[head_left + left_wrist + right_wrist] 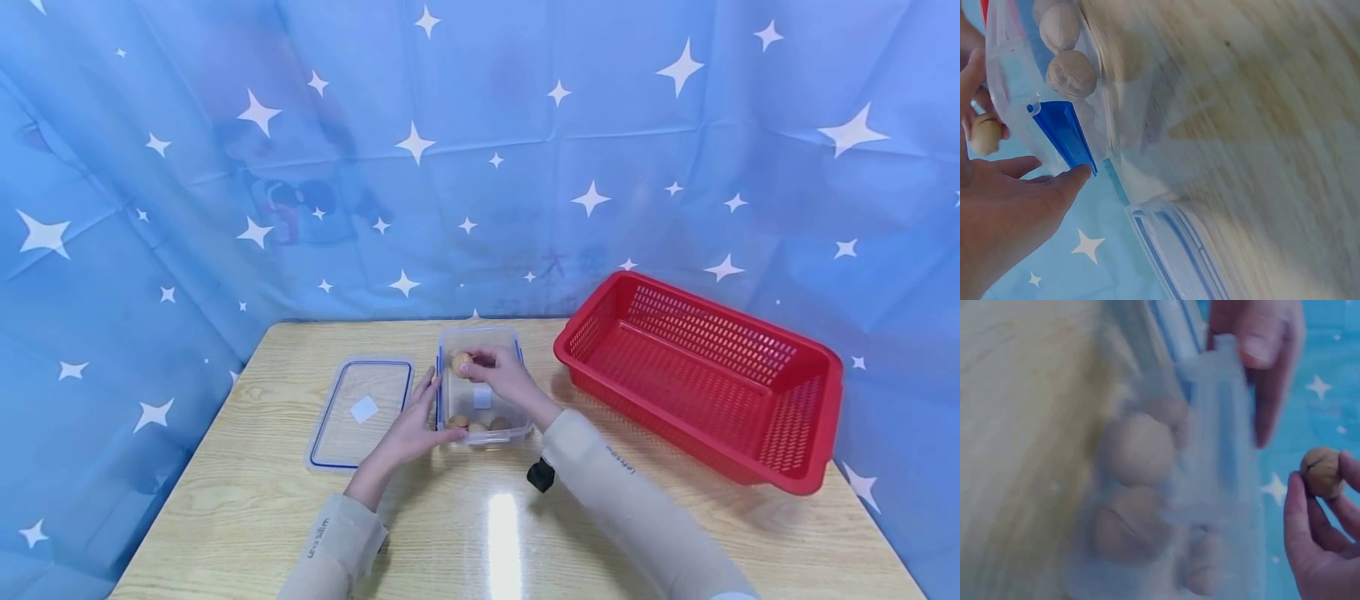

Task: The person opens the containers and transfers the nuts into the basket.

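Observation:
A walnut [462, 363] is pinched between the thumb and fingertips of my right hand [501, 377], held over the back left part of a clear plastic container [517, 408]. Several more walnuts [1138, 450] lie inside along the container's near end. My left hand [408, 431] rests at the container's near left corner, its thumb stretched along the front and its fingers spread up the left side. In the left wrist view, the thumb touches a blue latch flap [1065, 132] that hangs from the rim.
A clear lid with a blue seal [341, 437] lies flat left of the container. To the right stands a large red slatted basket [675, 367]. A small black block [540, 475] shows by the right sleeve. A blue star-patterned curtain [480, 192] hangs behind the wooden table [247, 500].

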Tool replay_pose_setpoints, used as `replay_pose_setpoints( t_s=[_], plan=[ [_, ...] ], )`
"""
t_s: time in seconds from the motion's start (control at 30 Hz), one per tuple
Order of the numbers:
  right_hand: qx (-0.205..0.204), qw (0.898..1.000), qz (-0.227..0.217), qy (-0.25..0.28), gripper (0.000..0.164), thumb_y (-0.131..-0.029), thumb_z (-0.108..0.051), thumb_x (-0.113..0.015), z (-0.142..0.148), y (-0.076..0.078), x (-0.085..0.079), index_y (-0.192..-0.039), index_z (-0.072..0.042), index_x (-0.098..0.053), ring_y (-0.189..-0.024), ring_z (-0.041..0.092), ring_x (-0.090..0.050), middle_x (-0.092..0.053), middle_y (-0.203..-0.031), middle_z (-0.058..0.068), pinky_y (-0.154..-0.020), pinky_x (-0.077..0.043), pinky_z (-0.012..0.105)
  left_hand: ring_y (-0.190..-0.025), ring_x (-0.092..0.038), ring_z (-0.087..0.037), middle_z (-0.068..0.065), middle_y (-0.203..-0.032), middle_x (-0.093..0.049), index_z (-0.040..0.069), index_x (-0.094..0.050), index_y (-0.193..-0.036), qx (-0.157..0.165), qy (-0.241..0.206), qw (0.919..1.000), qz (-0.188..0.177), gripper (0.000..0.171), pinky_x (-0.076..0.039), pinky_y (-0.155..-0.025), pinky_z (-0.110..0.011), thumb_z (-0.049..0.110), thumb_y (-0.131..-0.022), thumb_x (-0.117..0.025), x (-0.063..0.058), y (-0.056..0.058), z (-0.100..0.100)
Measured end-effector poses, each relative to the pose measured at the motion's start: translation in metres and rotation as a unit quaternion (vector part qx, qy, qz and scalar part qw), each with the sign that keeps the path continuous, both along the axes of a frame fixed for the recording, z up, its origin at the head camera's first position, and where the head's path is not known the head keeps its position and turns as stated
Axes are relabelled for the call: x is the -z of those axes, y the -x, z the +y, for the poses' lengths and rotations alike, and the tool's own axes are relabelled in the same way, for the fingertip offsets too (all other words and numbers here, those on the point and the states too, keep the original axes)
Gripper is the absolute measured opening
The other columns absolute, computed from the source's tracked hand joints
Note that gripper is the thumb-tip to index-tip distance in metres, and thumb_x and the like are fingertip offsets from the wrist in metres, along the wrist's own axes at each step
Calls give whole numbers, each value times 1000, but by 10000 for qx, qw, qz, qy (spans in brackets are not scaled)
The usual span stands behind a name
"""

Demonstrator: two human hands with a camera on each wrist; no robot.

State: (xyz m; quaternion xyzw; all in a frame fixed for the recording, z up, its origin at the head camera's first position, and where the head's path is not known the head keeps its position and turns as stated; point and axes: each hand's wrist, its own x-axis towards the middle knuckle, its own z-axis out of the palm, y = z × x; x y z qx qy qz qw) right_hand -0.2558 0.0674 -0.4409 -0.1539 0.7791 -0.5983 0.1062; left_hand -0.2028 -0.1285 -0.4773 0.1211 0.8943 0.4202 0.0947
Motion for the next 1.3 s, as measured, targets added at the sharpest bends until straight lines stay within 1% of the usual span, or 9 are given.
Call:
replay_pose_setpoints(
  t_s=[0.2, 0.33, 0.47, 0.53, 0.77, 0.83, 1.03, 1.13, 1.3],
  plan=[
    [273, 9988, 270, -314, 46, -99, -19, -62, 19, 7, -23, -139, 1, -55, -111, 36, -67, -65, -128, 24, -97, -58, 46, -153, -12, -43, -7, -170, -2, 5, -15, -160, -6, -23, 10000, -13, 106, -20, -122, -64, 32, -81, -82, -1, -1, 2],
    [501, 9984, 141, -209, 44, -99, -20, -63, 31, 14, -34, -138, -1, -54, -114, 35, -66, -64, -129, 24, -101, -56, 46, -153, -16, -43, -9, -170, -6, 3, -17, -159, -1, -37, 10000, 56, 105, -21, -122, -62, 30, -81, -82, -2, 0, 4],
    [668, 9977, 80, -73, 43, -99, -19, -64, 42, 20, -48, -136, 1, -53, -115, 35, -66, -63, -130, 26, -102, -56, 45, -152, -18, -44, -12, -169, -8, 2, -18, -158, -2, -10, 10000, 72, 104, -23, -122, -62, 30, -82, -82, -3, -1, 4],
    [676, 9976, 147, -42, 45, -99, -19, -64, 49, 22, -54, -136, 2, -53, -116, 37, -65, -62, -131, 27, -103, -54, 46, -152, -18, -44, -12, -169, -8, 3, -18, -159, -18, -8, 10000, 68, 104, -23, -122, -62, 30, -82, -82, -3, -1, 4],
    [808, 9960, 328, -177, 48, -97, -29, -66, 76, 28, -68, -139, -9, -55, -124, 34, -59, -60, -137, 17, -110, -48, 50, -151, -19, -45, -12, -169, -9, 2, -19, -158, 29, -7, 9999, 143, 103, -25, -121, -63, 31, -82, -82, 0, -2, 2],
    [863, 9953, 403, -157, 49, -98, -30, -65, 83, 31, -70, -141, -9, -54, -125, 31, -58, -59, -139, 17, -109, -50, 47, -151, -19, -45, -12, -169, -9, 2, -19, -158, 43, 21, 9998, 188, 103, -25, -121, -62, 31, -82, -82, 1, -2, 2],
    [1075, 9937, 320, 62, 52, -97, -33, -66, 104, 38, -76, -143, -11, -53, -118, 22, -63, -56, -140, 14, -96, -56, 22, -151, -20, -44, -12, -169, -9, 2, -18, -158, 22, 93, 9997, 219, 104, -25, -121, -62, 33, -82, -82, 3, -2, 1],
    [1185, 9924, 172, 290, 54, -95, -32, -68, 116, 40, -79, -143, -12, -53, -112, 16, -67, -56, -137, 10, -91, -57, 18, -150, -21, -45, -12, -169, -9, 3, -18, -158, 6, 71, 9998, 163, 104, -26, -120, -63, 33, -82, -82, 3, -3, 1],
    [1441, 9885, 142, 446, 53, -92, -33, -71, 139, 46, -82, -138, -12, -54, -96, 0, -68, -63, -118, -7, -85, -57, 13, -150, -23, -46, -12, -169, -9, 2, -19, -158, 21, 42, 9999, 162, 102, -27, -120, -62, 32, -83, -81, 2, -2, 1]
  ],
)
